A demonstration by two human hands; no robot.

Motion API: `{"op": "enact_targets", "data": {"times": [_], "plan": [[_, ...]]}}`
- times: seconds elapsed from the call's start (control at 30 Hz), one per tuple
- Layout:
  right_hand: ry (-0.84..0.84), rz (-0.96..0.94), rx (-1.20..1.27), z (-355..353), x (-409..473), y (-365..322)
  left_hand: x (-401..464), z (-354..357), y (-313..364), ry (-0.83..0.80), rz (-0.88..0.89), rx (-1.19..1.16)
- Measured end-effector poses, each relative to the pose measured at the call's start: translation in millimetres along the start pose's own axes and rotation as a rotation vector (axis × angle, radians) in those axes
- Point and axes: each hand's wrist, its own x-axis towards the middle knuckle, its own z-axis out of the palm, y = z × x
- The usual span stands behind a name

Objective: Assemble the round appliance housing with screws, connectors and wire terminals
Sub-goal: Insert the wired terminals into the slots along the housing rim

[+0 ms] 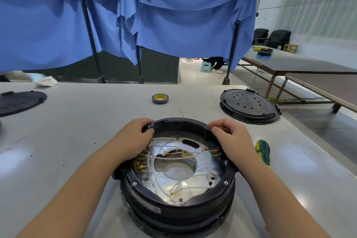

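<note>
Black plastic forms the round housing (178,195), which sits open side up on the pale surface (77,121) directly in front of the person. Well to the left of the housing, a black perforated lid (19,101) lies at the surface's edge. The left hand (133,139) is clamped on the housing's far-left rim, its grip curled over the edge with fingers reaching inside beside a row of brass terminals (140,164). Inside the housing, white wires (173,157) loop across a shiny metal plate (170,181). Beyond the housing lies a roll of tape (160,98). The right hand (229,139) pinches the far-right rim, fingers curled. Right of the housing lies a green-and-yellow screwdriver (263,151); farther back right, a second black lid (249,105).
</note>
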Motion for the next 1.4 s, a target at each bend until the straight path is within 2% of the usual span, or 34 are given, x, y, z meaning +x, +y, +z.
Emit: {"op": "enact_targets", "data": {"times": [0.07, 0.2, 0.37, 0.57, 0.73, 0.97, 1.13, 1.23, 1.4], "plan": [[-0.018, -0.029, -0.103, -0.9, 2.5, -3.3, 0.8, 0.3, -0.1, 0.016, 0.001, 0.04], [-0.142, -0.149, -0.484, -1.0, 17.4, -25.5, 0.6, 0.1, 0.9, 0.023, 0.007, 0.034], [-0.342, -0.183, -0.597, 20.3, 59.3, -48.7, 2.3, -1.4, 5.4, 0.021, -0.003, 0.168], [-0.383, 0.009, -0.757, 60.6, 118.9, -19.4, 2.9, -3.5, 4.8, 0.051, -0.037, 0.162], [-0.494, 0.191, -0.922, 78.5, 140.4, -9.3, 1.3, -2.9, 4.9, 0.055, -0.039, 0.149], [-0.496, 0.194, -1.076, 92.0, 144.9, -11.5, 1.6, -2.0, 6.6, 0.067, -0.035, 0.153], [-0.528, 0.234, -0.999, 89.5, 143.0, -8.9, 1.5, -2.1, 7.2, 0.064, -0.039, 0.14], [-0.472, 0.189, -0.951, 85.4, 140.7, -9.3, 0.3, -2.7, 7.4, 0.062, -0.039, 0.141], [-0.328, 0.183, -0.579, 67.0, 136.2, -24.1, 0.2, -2.4, 7.3, 0.055, -0.04, 0.143]]}}
